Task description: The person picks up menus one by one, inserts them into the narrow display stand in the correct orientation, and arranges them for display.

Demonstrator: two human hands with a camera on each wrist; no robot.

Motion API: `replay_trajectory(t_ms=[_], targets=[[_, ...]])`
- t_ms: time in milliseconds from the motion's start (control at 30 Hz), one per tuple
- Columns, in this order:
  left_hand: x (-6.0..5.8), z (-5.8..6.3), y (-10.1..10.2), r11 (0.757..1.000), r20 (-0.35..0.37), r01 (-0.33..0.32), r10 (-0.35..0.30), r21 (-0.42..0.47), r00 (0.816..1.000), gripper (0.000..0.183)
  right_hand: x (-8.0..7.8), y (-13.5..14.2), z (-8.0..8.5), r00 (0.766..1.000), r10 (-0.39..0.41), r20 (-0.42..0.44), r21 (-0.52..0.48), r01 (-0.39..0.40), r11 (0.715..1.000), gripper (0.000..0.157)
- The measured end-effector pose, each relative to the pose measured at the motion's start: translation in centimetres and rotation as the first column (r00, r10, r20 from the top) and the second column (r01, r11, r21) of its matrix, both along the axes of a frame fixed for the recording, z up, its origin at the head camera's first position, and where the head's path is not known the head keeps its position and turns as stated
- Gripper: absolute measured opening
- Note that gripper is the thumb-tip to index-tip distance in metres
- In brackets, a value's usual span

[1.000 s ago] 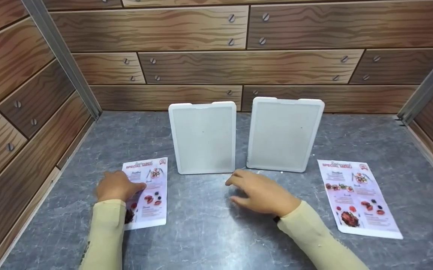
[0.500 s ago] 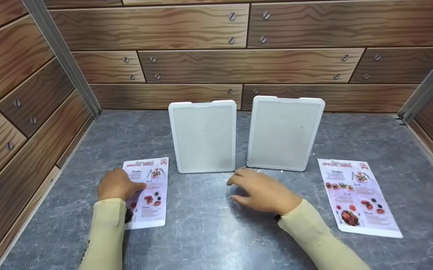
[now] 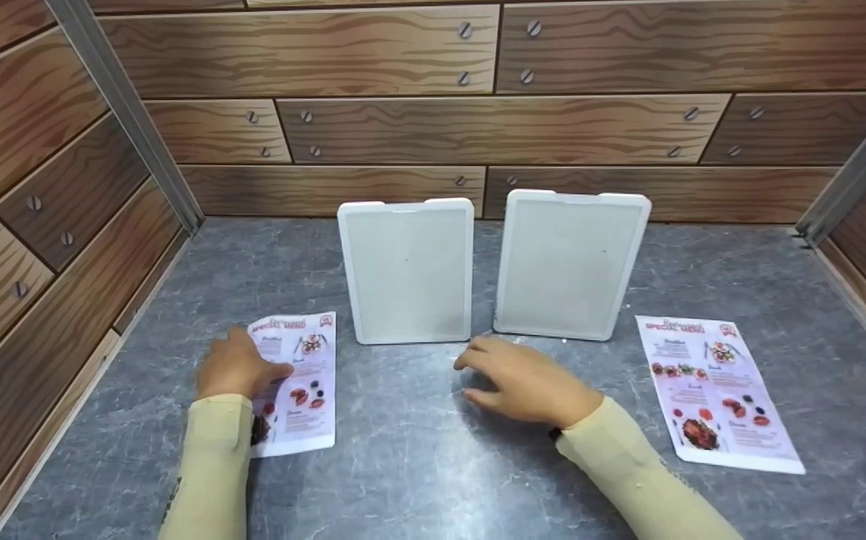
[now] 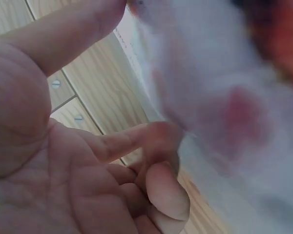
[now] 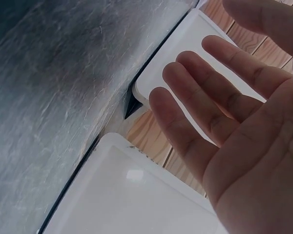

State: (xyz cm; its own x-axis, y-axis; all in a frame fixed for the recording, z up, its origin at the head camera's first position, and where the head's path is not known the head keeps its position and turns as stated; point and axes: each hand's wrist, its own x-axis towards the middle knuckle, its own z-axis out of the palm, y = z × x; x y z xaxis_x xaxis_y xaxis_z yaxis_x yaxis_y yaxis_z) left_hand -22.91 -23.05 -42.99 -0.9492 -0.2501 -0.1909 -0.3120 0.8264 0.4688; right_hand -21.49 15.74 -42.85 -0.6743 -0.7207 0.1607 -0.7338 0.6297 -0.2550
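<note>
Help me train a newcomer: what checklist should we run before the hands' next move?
1. Left hand on left menu: ok, at its left edge.
2. Grip firm: cannot tell.
3. Left menu fully visible from the head: not ok, the left hand covers part.
4. Right hand empty: ok.
5. Left white board and right white board standing apart: ok.
6. Right menu lying on the table, untouched: ok.
</note>
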Motion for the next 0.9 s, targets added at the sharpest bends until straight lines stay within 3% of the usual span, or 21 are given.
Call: replay_trajectory(t_ms=[100, 367, 667, 900], targets=[[-0.15, 0.07, -0.02, 1.0, -0.006, -0.002, 0.002, 0.018, 1.0, 0.073, -0.03, 0.02, 0.01, 1.0, -0.003, 0.007, -0.005, 0.003, 1.0, 0.03], [-0.21, 0.4, 0.08, 0.998, -0.06, 0.044, -0.046, -0.042, 0.997, 0.045, 0.0, 0.12, 0.0, 1.0, -0.005, -0.003, -0.008, 0.005, 1.0, 0.03], [-0.14, 0.91, -0.24, 0.99, -0.032, -0.011, 0.015, 0.139, 0.999, 0.065, 0.02, 0.16, 0.11, 1.0, -0.024, 0.017, 0.007, 0.024, 1.0, 0.032], [-0.32, 0.73, -0.37, 0.998, -0.103, 0.052, -0.048, 0.033, 0.994, 0.042, 0.11, 0.08, 0.01, 1.0, -0.02, 0.012, 0.004, 0.02, 1.0, 0.032]])
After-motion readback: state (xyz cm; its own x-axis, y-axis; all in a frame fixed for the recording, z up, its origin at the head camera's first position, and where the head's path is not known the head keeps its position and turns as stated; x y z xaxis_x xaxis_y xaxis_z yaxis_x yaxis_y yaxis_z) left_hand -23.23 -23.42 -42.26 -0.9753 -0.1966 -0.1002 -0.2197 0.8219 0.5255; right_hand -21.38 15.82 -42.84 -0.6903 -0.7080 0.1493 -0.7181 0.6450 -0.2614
